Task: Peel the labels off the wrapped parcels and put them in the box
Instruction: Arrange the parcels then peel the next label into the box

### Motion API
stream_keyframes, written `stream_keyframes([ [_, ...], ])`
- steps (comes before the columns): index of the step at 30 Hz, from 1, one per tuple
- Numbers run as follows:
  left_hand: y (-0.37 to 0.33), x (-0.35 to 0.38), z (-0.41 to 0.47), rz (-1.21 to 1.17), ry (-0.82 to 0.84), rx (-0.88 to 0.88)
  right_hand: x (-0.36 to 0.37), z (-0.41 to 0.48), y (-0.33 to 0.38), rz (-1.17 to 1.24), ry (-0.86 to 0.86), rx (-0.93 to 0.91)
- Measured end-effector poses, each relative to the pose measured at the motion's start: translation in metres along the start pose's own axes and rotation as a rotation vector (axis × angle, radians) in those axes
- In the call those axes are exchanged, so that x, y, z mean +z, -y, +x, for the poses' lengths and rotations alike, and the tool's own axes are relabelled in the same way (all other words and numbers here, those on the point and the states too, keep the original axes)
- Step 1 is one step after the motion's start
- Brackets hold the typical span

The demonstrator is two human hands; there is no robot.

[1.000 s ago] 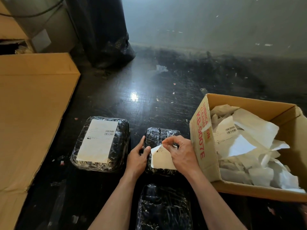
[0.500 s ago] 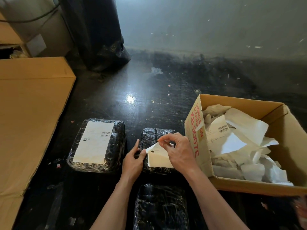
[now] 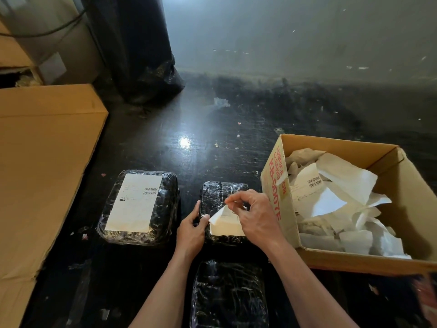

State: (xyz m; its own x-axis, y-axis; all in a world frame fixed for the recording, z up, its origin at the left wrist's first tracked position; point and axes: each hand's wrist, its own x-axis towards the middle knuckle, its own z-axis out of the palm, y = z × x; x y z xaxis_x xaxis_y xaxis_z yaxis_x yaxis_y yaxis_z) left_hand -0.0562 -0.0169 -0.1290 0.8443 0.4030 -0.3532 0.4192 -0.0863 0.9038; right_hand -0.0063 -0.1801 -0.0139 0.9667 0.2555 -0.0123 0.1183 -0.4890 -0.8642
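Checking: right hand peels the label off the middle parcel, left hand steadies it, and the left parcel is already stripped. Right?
No: the head view shows the left parcel still bearing its barcode label. The right hand does peel the label off the middle parcel while the left hand steadies it.

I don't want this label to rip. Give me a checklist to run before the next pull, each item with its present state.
1. Right hand pinches the lifted corner of the label: ok.
2. Left hand holds the middle parcel at its left edge: ok.
3. Label free of the parcel: not ok, its lower part lies flat on it.
4. Box open, right beside the parcel: ok.
5. Label free of tears: cannot tell, the right hand covers part of it.
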Motion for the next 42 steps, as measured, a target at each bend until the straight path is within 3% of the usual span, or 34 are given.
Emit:
stream_keyframes([
  [14,-0.012,0.0,0.001,0.04,0.001,-0.017,-0.012,-0.011,0.009,-0.03,-0.018,-0.041],
  [19,-0.012,0.0,0.002,0.07,0.01,-0.052,-0.029,-0.003,0.033,0.082,-0.097,-0.118],
  [30,-0.02,0.001,-0.012,0.114,0.027,-0.032,-0.051,0.004,0.052,-0.152,-0.129,-0.177],
  [42,-0.045,0.003,-0.017,0.33,0.032,-0.03,-0.091,0.003,0.081,-0.148,-0.145,-0.232],
])
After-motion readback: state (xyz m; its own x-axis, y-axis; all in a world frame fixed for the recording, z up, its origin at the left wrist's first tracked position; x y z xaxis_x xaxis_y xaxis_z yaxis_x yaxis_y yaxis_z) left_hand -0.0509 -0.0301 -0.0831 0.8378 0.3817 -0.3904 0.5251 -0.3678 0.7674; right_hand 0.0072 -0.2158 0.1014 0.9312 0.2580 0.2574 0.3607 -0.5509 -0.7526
